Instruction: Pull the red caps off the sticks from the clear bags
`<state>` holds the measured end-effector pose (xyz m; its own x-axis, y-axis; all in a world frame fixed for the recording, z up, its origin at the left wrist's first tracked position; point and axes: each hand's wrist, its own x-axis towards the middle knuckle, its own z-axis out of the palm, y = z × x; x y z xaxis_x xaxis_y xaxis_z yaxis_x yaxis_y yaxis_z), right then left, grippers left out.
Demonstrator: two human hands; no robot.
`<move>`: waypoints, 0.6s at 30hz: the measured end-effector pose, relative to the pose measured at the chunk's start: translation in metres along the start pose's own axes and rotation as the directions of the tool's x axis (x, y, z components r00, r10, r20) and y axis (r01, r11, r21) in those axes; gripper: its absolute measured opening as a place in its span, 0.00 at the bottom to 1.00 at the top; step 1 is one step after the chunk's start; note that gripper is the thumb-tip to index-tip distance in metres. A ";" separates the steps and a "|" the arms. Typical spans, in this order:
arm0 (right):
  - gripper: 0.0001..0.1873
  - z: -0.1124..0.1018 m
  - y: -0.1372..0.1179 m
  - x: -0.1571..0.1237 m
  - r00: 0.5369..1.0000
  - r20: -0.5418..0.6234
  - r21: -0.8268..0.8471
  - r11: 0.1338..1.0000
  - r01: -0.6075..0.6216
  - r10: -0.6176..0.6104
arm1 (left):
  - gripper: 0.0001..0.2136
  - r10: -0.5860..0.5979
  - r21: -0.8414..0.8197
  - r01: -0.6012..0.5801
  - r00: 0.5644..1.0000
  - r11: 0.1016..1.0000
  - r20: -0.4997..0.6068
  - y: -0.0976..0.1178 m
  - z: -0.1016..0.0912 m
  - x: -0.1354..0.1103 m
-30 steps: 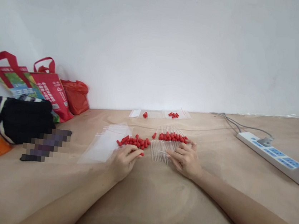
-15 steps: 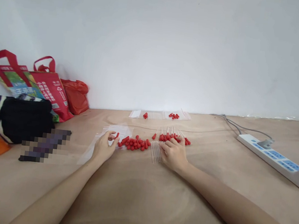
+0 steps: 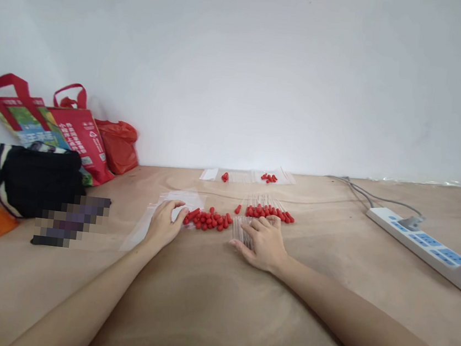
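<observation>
My left hand (image 3: 166, 224) rests at the left end of a pile of red rubber bulbs (image 3: 209, 220), its thumb and index finger apart and nothing visible between them. Under and behind it lie clear zip bags (image 3: 138, 234). My right hand (image 3: 264, 244) is spread over a bunch of thin clear tubes (image 3: 242, 230), fingers apart, fingertips on or just above them. Beyond its fingers, a row of droppers with red bulbs (image 3: 270, 213) lies with the clear stems pointing away. A single red-bulbed dropper (image 3: 237, 209) sits left of that row.
Filled zip bags (image 3: 243, 178) with red bulbs lie near the wall. A white power strip (image 3: 418, 239) with grey cable is on the right. Shopping bags (image 3: 80, 139), a red plastic bag (image 3: 117, 146) and a black bag (image 3: 42, 182) stand at left, near a pixelated dark object (image 3: 73, 221).
The red bulb between my left fingers no longer shows there. My right hand has opened, its thumb spreading left over the clear tubes. The view has shifted slightly.
</observation>
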<state>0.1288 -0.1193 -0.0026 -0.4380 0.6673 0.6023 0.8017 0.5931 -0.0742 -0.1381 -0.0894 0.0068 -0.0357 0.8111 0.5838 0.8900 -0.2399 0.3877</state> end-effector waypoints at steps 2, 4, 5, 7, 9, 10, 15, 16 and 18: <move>0.20 0.000 0.008 -0.005 0.999 -0.051 -0.007 1.000 -0.015 0.015 | 0.12 0.065 0.054 -0.067 0.997 0.996 0.038 0.017 0.000 0.004; 0.18 -0.002 0.018 -0.012 0.994 -0.109 -0.018 0.999 -0.029 0.027 | 0.11 0.097 0.098 -0.110 0.987 0.989 0.126 0.037 0.003 0.010; 0.17 -0.003 0.024 -0.015 0.990 -0.136 -0.020 0.999 -0.035 0.032 | 0.11 0.096 0.120 -0.118 0.980 0.986 0.176 0.048 0.007 0.014; 0.15 -0.008 0.034 -0.023 0.983 -0.179 -0.019 0.999 -0.047 0.043 | 0.10 0.069 0.169 -0.117 0.961 0.979 0.266 0.069 0.017 0.025; 0.14 -0.013 0.043 -0.030 0.977 -0.205 -0.020 0.998 -0.063 0.058 | 0.11 -0.024 0.233 -0.065 0.933 0.970 0.360 0.086 0.030 0.038; 0.14 -0.016 0.046 -0.032 0.975 -0.213 -0.021 0.997 -0.070 0.064 | 0.11 -0.054 0.247 -0.045 0.923 0.968 0.381 0.092 0.037 0.045; 0.14 -0.020 0.048 -0.035 0.966 -0.245 -0.003 0.996 -0.085 0.081 | 0.12 -0.192 0.267 0.058 0.839 0.962 0.509 0.107 0.066 0.072; 0.13 -0.019 0.048 -0.034 0.966 -0.246 0.006 0.997 -0.081 0.080 | 0.12 -0.223 0.267 0.084 0.807 0.960 0.546 0.108 0.070 0.074; 0.12 -0.017 0.046 -0.033 0.968 -0.240 0.021 0.997 -0.070 0.073 | 0.11 -0.272 0.266 0.131 0.741 0.955 0.614 0.110 0.075 0.075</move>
<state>0.1872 -0.1220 -0.0123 -0.2675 0.5813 0.7685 0.8217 0.5541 -0.1332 -0.0088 -0.0148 0.0404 0.0103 0.9938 -0.1108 0.9663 0.0187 0.2569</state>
